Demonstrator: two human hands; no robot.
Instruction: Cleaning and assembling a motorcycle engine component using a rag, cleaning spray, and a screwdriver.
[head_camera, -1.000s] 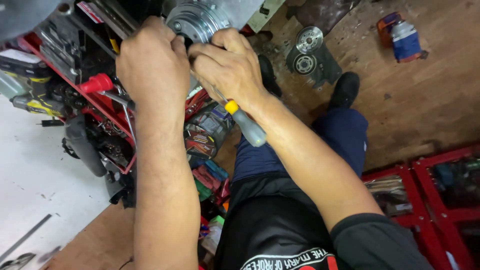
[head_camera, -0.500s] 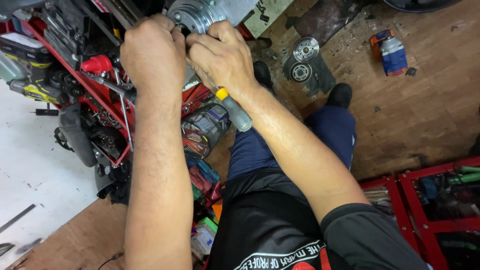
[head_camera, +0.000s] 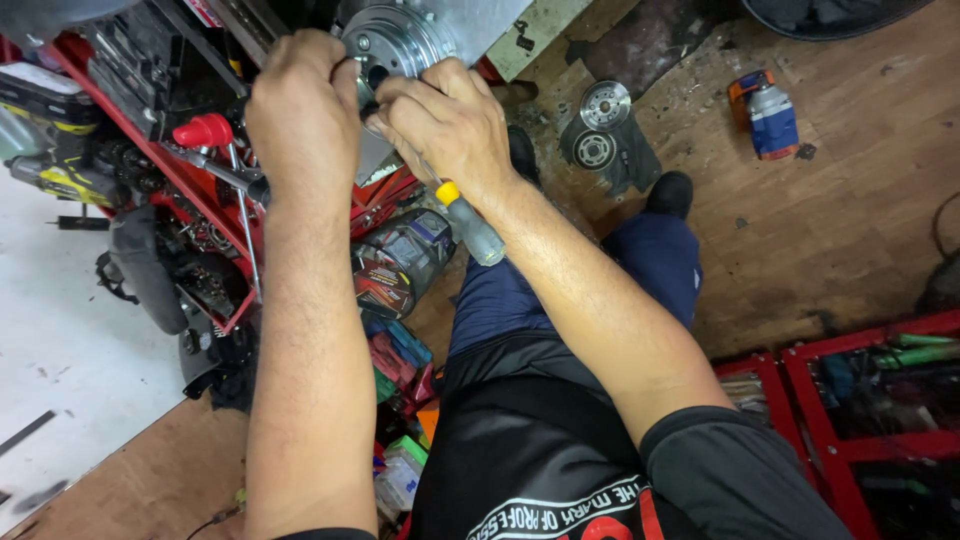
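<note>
I see both hands raised to the round metal hub (head_camera: 392, 40) at the top of the view, which sits on the machine in front of the red frame (head_camera: 215, 205). My right hand (head_camera: 450, 125) is closed around a screwdriver (head_camera: 468, 222); its handle, clear with a yellow collar, comes out below the wrist and points down and to the right, toward my body, so the long axis runs up and left into the centre of the hub. The tip itself is hidden behind the fingers (head_camera: 405, 95), so I cannot tell whether it sits in a screw. My left hand (head_camera: 300, 100) is curled shut against the left edge of the hub, touching it; what it grips, if anything, I cannot see. The two hands are almost touching, and the hub lies just above and between them, the right hand being the one with the tool in line with it. Well apart on the wooden floor (head_camera: 840, 230) lie two round metal parts (head_camera: 600, 125) and a blue and orange can (head_camera: 768, 115). Compared with one second ago, both hands have kept the same grip and place on the hub; mainly the view has shifted, so that the handle and the floor parts now appear a little higher.
</note>
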